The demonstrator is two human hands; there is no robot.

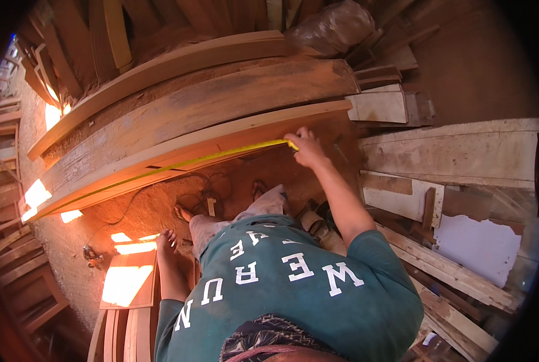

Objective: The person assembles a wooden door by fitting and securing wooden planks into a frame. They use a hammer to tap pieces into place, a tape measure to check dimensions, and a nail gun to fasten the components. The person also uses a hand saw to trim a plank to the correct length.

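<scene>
My right hand [309,149] is closed around a yellow tape measure [291,145], most of its case hidden by the fingers. Its yellow blade [221,154] stretches left along a long reddish-brown plank [245,134], down toward the plank's far left end. How the blade's tip is held there is too small to tell. My left hand [167,239] hangs low at my left side with its fingers apart and nothing in them. Close by it is a short, wide board [130,280], partly sunlit, on top of several planks.
Beyond the measured plank lie a wide weathered board [221,99] and a long narrow one [179,63]. Pale boards [450,151] are piled on the right. A dark cable [206,181] curls on the dusty ground by my feet. More timber [16,259] is stacked at left.
</scene>
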